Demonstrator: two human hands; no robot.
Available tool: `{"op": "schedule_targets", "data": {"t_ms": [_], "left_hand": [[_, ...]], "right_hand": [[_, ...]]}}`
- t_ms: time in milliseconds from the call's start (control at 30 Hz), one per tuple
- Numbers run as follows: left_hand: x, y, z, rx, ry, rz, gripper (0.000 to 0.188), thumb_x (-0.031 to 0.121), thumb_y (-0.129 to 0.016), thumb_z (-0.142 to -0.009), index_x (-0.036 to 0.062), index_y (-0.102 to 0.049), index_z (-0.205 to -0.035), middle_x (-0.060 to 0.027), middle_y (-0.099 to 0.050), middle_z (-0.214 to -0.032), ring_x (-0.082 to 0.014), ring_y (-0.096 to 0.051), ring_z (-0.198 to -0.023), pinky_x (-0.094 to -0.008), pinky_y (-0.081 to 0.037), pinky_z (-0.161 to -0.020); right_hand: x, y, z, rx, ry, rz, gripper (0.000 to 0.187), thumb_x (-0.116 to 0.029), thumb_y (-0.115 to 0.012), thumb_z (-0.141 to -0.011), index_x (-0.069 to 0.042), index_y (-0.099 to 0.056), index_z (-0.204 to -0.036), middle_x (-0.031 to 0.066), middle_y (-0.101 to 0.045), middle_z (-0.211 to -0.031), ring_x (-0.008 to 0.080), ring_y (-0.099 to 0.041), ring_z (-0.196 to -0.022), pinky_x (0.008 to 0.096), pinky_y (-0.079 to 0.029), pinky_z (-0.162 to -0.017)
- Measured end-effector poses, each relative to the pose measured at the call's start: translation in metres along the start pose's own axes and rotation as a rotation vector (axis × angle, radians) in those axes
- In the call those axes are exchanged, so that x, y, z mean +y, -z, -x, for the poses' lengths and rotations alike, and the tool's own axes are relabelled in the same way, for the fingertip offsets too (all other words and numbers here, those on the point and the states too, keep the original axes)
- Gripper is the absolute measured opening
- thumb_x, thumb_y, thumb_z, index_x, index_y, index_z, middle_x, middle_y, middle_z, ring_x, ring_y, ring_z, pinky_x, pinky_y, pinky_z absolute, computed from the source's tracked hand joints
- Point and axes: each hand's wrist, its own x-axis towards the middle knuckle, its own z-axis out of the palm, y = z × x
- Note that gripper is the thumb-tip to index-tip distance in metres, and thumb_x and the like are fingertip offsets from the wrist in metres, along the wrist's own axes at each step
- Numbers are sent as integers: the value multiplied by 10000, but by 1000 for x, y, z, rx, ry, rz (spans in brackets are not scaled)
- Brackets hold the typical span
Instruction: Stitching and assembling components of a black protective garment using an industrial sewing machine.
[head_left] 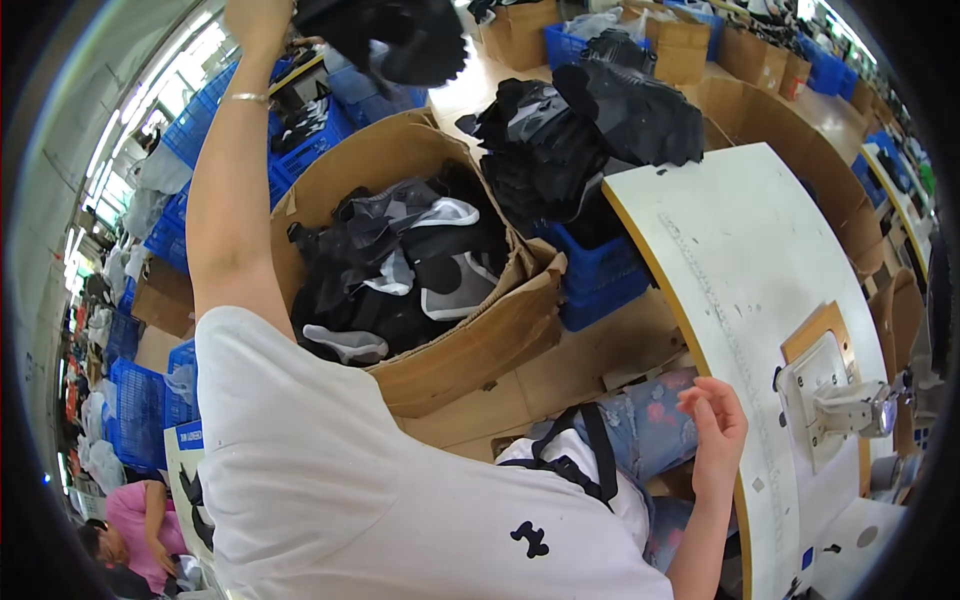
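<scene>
Pieces (425,240) lie in the carton (465,362), left of the crate (605,282); a pile (590,135), apparently on that crate, sits at the far left corner of the table (735,250), which bears the machine (845,410).

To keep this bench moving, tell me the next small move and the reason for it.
Probably bring the left hand inward and lower the black pieces toward the white table: they seem to hang from that hand, held out at arm's length, while the right hand looks empty beside the table's edge and could help guide them.
</scene>
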Motion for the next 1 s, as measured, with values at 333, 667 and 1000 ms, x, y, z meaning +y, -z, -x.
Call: {"op": "schedule_targets", "data": {"t_ms": [333, 667, 1000], "left_hand": [[-117, 8, 298, -776, 186, 132, 204, 48, -518, -824, 106, -636, -981, -212, -647, -967, -401, -603, -947, -474, -472, -792], [144, -105, 272, -957, -39, 365, 313, 167, -668, -811, 62, -619, -1102, -151, -647, -1081, -339, -602, -1031, -452, -472, -876], [407, -409, 277, -732, -561, 927, 599, 224, -665, -851, -40, -442, -1340, -211, -447, -1379, -336, -415, -1288, -386, -327, -1087]], "right_hand": [[24, 31, 3, 91, -98, -138, 155, -77, -556, -938, -22, -603, -1075, 45, -628, -895, 104, -588, -820, 228, -482, -769], [52, 79, 51, 280, -202, -83, 183, -40, -518, -914, -10, -609, -1070, 48, -617, -735, 93, -554, -650, 215, -457, -618], [30, 118, 228, 980, -62, 126, 197, -104, -527, -948, -5, -614, -1094, 54, -642, -882, 103, -591, -784, 243, -493, -732]]}}
